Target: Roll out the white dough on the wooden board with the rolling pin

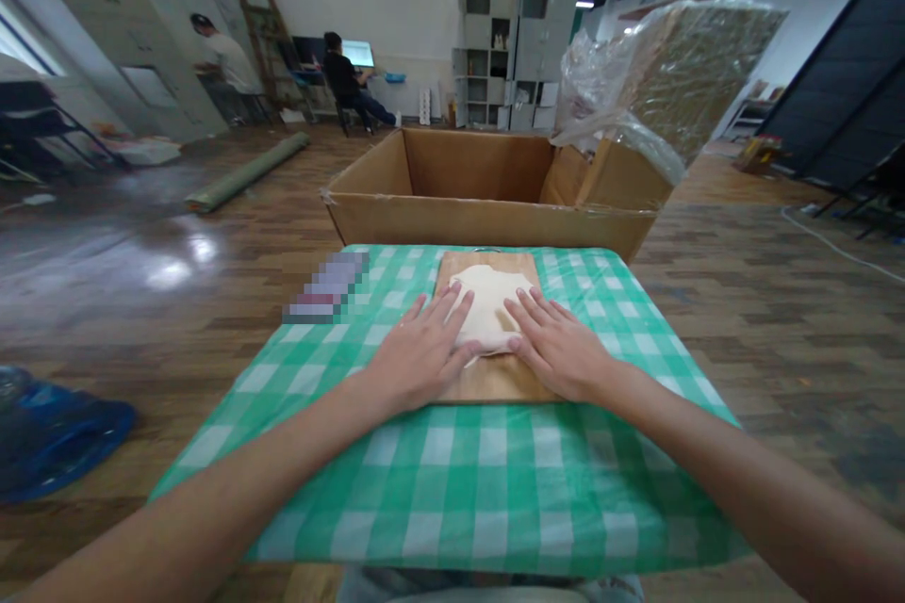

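Note:
A flattened sheet of pale dough (487,301) lies on a wooden cutting board (495,386) in front of me. On the dough's left side rests my left hand (424,349), fingers spread and pointing away from me. My right hand (558,344) lies on the right side in the same way, its fingers stretched out over the dough's edge. Both thumbs point inward near the dough's near edge, with a gap between them. Part of the board is hidden under the hands and dough.
A green and white checked tablecloth (459,480) covers the table. A blurred-out flat object (326,287) lies at its left edge. Beyond stands a large cardboard box (487,219) with plastic-wrapped material. A blue water bottle (63,433) is at left; two people are at the back.

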Available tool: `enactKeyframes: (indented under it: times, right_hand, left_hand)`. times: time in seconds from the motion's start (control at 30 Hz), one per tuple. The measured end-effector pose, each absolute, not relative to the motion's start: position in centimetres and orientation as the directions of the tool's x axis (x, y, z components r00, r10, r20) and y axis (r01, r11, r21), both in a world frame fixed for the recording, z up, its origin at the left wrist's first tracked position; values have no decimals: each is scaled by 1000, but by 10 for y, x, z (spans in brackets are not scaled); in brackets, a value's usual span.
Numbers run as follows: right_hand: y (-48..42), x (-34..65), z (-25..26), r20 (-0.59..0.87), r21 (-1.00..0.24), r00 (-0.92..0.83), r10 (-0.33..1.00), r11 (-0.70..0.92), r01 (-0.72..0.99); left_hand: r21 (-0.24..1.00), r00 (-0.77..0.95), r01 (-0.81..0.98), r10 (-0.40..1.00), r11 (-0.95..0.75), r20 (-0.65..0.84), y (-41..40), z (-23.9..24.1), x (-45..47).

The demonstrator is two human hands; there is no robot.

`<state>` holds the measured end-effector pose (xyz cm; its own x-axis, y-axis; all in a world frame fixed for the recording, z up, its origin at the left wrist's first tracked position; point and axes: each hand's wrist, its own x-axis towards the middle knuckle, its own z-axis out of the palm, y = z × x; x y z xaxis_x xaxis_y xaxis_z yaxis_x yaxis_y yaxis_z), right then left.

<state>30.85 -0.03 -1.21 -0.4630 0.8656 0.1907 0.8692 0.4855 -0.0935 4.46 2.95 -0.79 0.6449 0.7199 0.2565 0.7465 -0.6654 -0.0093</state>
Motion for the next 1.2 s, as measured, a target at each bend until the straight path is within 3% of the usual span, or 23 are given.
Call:
enactKeyframes:
  times: [0.33, 0.57, 1.2]
  right_hand:
    - [57, 311, -12, 187, -89, -419, 889, 440, 894]
    - [24, 310, -17, 174, -117, -455, 873, 477, 871]
    - [-77, 299, -23, 288, -8, -484, 826, 508, 861]
  left_hand:
    - [62, 587, 791, 784, -609, 204, 97, -7, 59]
    - [69, 632, 752, 747, -655, 205, 54, -9, 49]
    - [-62, 734, 653, 609, -755, 300, -39, -23, 29]
